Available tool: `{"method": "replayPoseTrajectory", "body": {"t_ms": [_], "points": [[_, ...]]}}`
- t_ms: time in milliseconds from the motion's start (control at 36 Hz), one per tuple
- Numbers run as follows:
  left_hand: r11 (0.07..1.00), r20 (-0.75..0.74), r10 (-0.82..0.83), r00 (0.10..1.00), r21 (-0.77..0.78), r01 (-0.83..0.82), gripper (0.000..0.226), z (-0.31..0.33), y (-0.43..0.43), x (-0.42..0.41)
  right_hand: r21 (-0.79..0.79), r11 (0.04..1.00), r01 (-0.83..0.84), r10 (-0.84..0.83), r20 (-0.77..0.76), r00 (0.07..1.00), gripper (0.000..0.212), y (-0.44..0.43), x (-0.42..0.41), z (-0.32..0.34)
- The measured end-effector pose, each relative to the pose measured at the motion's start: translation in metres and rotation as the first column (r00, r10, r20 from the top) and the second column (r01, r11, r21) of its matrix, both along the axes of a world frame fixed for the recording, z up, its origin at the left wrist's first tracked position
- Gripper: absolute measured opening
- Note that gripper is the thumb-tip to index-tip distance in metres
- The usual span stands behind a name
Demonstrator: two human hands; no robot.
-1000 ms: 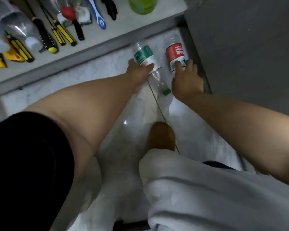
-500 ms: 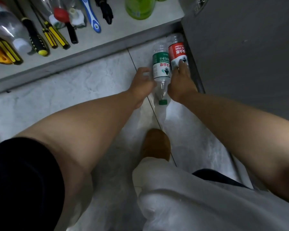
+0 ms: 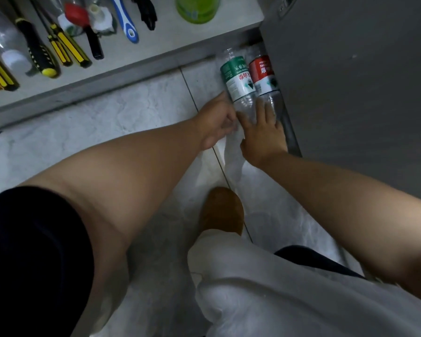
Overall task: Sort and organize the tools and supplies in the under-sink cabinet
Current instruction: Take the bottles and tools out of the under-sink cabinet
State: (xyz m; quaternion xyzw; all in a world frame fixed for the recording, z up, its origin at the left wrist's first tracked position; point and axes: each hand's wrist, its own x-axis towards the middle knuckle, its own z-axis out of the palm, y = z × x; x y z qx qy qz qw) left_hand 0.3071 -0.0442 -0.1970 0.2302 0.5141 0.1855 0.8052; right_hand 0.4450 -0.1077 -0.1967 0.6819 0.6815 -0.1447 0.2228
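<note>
Green-label bottle point(image 3: 238, 80), red-label bottle point(image 3: 264, 74) side by side on floor point(image 3: 131, 122) by cabinet door point(image 3: 350, 93), long axes pointing away, necks toward hands. Left hand point(image 3: 216, 120) curled round green-label bottle neck; right hand point(image 3: 265, 133) flat, fingers spread, on both

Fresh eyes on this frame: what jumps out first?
Two plastic bottles lie side by side on the floor, tucked against the grey panel: a green-label bottle and a red-label bottle. The left hand grips the green one's clear end, and the right hand lays straight fingers against the bottles. Upper left, yellow-and-black screwdrivers lie on the shelf.
</note>
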Motion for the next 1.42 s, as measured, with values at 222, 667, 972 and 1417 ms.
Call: {"method": "replayPoseTrajectory", "body": {"t_ms": [222, 667, 972, 1417], "points": [[0.934, -0.426, -0.167, 0.889, 0.221, 0.281, 0.055, 0.000, 0.019, -0.040, -0.091, 0.992, 0.093, -0.085, 0.086, 0.993, 0.089, 0.027, -0.010, 0.007], [0.323, -0.959, -0.062, 0.277, 0.243, 0.915, 0.026, 0.150, 0.063, -0.214, 0.166, 0.960, -0.227, 0.267, -0.280, 0.922, 0.043, 0.080, -0.099, 0.107], [0.690, -0.931, 0.354, 0.093, 0.327, 0.646, 0.045, 0.129, 0.082, -0.305, 0.206, 0.977, 0.048, 0.097, -0.637, 0.765, 0.064, 0.168, -0.212, 0.113], [0.785, -0.937, 0.343, 0.065, 0.324, 0.528, 0.067, 0.092, 0.110, -0.317, 0.025, 0.766, 0.643, -0.390, -0.777, 0.494, 0.076, 0.236, -0.285, 0.084]]}}
